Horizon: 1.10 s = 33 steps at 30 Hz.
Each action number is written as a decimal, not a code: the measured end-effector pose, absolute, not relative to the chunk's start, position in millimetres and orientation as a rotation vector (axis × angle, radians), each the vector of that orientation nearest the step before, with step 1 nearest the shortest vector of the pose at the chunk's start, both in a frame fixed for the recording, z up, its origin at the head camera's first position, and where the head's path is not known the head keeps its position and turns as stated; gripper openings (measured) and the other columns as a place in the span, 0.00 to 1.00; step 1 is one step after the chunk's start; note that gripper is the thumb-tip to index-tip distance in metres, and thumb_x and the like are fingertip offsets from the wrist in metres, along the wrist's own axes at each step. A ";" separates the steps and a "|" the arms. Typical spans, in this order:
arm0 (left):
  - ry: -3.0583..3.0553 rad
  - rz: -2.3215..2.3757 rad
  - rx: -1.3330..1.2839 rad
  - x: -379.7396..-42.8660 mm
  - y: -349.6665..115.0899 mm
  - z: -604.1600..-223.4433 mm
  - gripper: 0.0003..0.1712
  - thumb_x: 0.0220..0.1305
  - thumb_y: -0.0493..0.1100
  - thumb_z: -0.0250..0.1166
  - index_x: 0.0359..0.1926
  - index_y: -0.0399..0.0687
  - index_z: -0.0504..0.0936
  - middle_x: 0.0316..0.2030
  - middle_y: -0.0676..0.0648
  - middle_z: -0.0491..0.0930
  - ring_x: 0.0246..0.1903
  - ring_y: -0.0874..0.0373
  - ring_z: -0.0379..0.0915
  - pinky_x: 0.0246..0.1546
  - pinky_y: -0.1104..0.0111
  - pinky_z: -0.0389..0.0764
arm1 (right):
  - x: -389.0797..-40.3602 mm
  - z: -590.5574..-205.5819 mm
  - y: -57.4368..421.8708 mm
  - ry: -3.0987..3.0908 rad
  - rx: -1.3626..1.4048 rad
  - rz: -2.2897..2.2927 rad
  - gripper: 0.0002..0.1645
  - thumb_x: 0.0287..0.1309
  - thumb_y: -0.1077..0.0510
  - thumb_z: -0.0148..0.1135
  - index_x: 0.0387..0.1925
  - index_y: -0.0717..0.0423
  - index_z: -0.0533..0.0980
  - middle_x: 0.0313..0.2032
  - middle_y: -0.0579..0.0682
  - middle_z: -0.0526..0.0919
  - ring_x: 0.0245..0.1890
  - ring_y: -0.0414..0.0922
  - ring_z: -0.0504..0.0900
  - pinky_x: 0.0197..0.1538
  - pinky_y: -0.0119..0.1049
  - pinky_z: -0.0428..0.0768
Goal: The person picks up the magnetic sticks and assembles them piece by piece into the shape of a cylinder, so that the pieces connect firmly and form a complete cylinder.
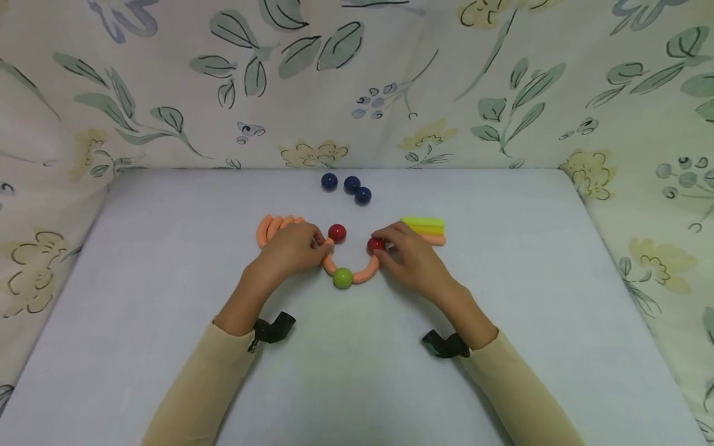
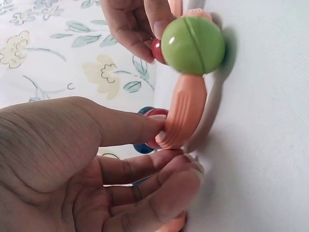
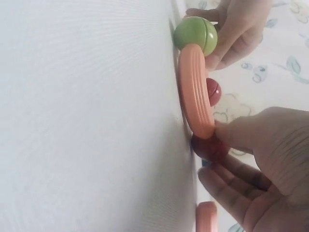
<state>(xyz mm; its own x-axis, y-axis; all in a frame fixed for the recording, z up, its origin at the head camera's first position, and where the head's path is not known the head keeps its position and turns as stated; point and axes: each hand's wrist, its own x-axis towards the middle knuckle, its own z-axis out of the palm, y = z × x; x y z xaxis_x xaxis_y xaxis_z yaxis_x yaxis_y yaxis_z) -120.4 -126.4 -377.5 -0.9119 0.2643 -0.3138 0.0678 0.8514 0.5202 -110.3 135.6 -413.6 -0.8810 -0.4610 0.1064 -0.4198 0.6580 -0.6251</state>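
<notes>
Head view: looks part-built, rods [image 1: 367, 272] touching green ball [image 1: 343, 278] both sides, left hand [image 1: 290, 249] pinching left rod [image 2: 187, 113], right hand [image 1: 417, 260] pinching red ball [image 1: 375, 246], blue balls [image 1: 330, 181] beyond green ball unattached.

"What lay on the table [image 1: 346, 378]?"
"A near ball [image 1: 343, 278], between two curved sticks [image 1: 366, 273]."
"And the hands?"
"Left hand [image 1: 294, 246] at the left stick's far end, right hand [image 1: 417, 257] around another ball [image 1: 375, 245] — with a third ball [image 1: 337, 233] between them."
"Farther back?"
"Three more balls [image 1: 352, 184] lay behind; spare curved sticks [image 1: 263, 231] sat left, straight sticks [image 1: 429, 230] right."
</notes>
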 end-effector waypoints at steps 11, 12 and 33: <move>2.618 0.699 0.278 -118.2 -124.7 -371.6 0.23 0.74 0.48 0.62 0.19 0.49 0.76 0.16 0.56 0.62 0.22 0.60 0.60 0.24 0.69 0.58 | -112.1 -417.1 133.4 2.860 -0.693 -1.080 0.20 0.69 0.60 0.70 0.60 0.58 0.81 0.53 0.54 0.84 0.53 0.48 0.85 0.57 0.43 0.88; 2.614 0.695 0.282 -117.9 -124.8 -371.1 0.24 0.74 0.48 0.62 0.18 0.50 0.74 0.15 0.56 0.61 0.22 0.60 0.59 0.24 0.69 0.57 | -112.0 -417.3 133.3 2.865 -0.693 -1.079 0.20 0.69 0.60 0.70 0.60 0.58 0.81 0.53 0.54 0.84 0.53 0.48 0.85 0.57 0.43 0.88; 2.578 0.646 0.315 -115.3 -126.3 -371.0 0.30 0.76 0.50 0.61 0.13 0.53 0.66 0.14 0.56 0.56 0.20 0.62 0.53 0.23 0.70 0.52 | -63.9 -417.1 100.9 2.922 -0.814 -0.961 0.21 0.63 0.48 0.76 0.53 0.52 0.86 0.38 0.47 0.80 0.40 0.41 0.77 0.38 0.32 0.79</move>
